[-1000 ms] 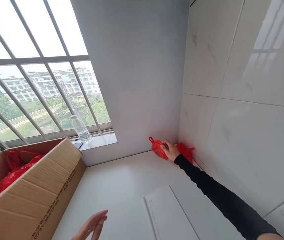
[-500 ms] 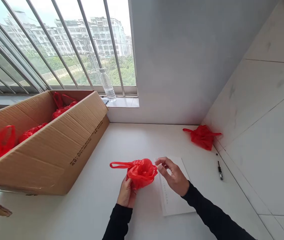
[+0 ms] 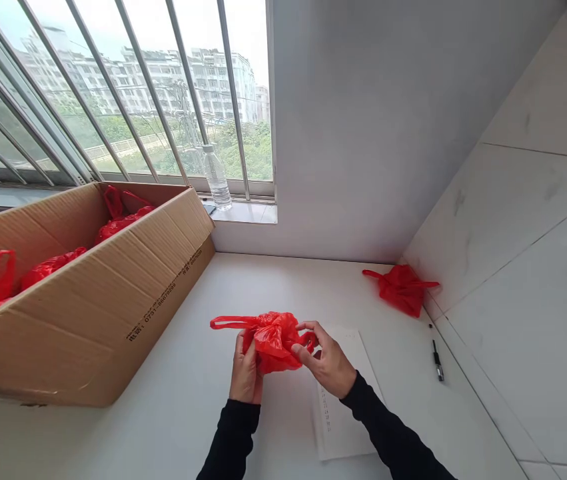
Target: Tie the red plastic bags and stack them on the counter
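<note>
Over the table point(image 3: 178, 407), crosswise red bag point(image 3: 276, 343), loop point(image 3: 233, 325) leftward, left hand point(image 3: 246, 373) and right hand point(image 3: 330, 363) grasping it

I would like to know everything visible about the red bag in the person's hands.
The red bag looks like thin, shiny plastic, crumpled and bulging; its contents are hidden. One loop handle stretches leftward. It is held over the white table: the left grip supports its left side, the right grip touches its right end.

Head view only, close, looks forward and down on bench point(image 3: 173, 380); window point(image 3: 118, 100) 10 o'clock, tiled wall point(image 3: 523, 260) 3 o'clock.
</note>
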Demonstrator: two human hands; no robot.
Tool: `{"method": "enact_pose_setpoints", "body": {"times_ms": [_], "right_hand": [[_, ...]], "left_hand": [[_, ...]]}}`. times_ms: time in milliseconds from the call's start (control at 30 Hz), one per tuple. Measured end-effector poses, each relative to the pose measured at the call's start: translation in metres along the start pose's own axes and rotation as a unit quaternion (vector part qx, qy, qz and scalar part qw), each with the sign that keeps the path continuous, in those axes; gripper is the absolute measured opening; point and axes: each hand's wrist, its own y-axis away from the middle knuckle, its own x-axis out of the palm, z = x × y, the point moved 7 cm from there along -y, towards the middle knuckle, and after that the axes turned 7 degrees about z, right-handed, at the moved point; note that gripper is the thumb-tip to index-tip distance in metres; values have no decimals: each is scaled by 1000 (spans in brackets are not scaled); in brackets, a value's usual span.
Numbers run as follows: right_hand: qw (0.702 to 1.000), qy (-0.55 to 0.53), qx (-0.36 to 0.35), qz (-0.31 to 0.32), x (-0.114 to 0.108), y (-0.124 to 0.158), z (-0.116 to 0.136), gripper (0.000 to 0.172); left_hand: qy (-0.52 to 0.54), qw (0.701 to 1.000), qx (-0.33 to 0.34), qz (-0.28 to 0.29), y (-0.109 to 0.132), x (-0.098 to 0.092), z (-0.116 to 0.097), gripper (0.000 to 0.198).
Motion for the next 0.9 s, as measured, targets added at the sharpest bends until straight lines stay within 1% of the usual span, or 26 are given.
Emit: {"method": "enact_pose_setpoints", "body": {"times_ms": [33,67,133,200,233,300,367,400,467,533,600,667,700,767,800,833,900], "right_hand": [[1000,2,-3,11,1,1,0,32],[1000,-2,-5,18,2,1,0,28],[1000,-24,-4,19,1,-1,0,27],[999,-45,-4,14,-2,-5,3,26],[999,-52,-6,15,-3,-8,6,26],[998,-64,-15,19,-6,-14,13,26],[997,-73,-24,19,-11,-19,21,26],[997,-76,-27,17,-14,-21,24,27],[997,-74,-30,7,-21,-25,29,28],[997,-76,-33,-1,-28,-30,32,29],[995,-91,-40,-4,-33,-35,36,31],[992,-114,-51,-12,-37,-42,41,31],[990,-130,-59,-18,-39,-45,44,31],[981,-175,-77,-15,-41,-49,50,32],[976,-198,-87,-5,-40,-50,53,35],[972,-212,-97,12,-37,-49,55,42],[972,-201,-111,55,-25,-46,57,66]], "left_hand": [[-8,1000,-7,0,-1,-2,3,47],[-18,1000,-12,3,-1,-4,5,48],[-40,999,-13,10,-2,-5,4,54],[-73,997,-9,23,-4,-4,0,63],[-90,995,-7,33,-6,-3,-4,64],[-129,990,2,49,-10,-1,-12,55],[-167,984,38,39,-14,-3,-26,41],[-187,980,65,21,-14,-6,-36,37],[-224,967,121,-22,-13,-13,-57,34],[-246,956,154,-53,-11,-17,-76,36],[-261,948,169,-75,-9,-17,-92,38],[-271,941,180,-91,-5,-13,-106,36],[-268,941,184,-93,-3,-9,-111,35],[-238,950,183,-85,1,0,-118,32],[-216,958,175,-77,4,5,-119,31],[-196,964,164,-71,6,11,-120,30],[-178,971,145,-63,12,22,-121,31]]}}
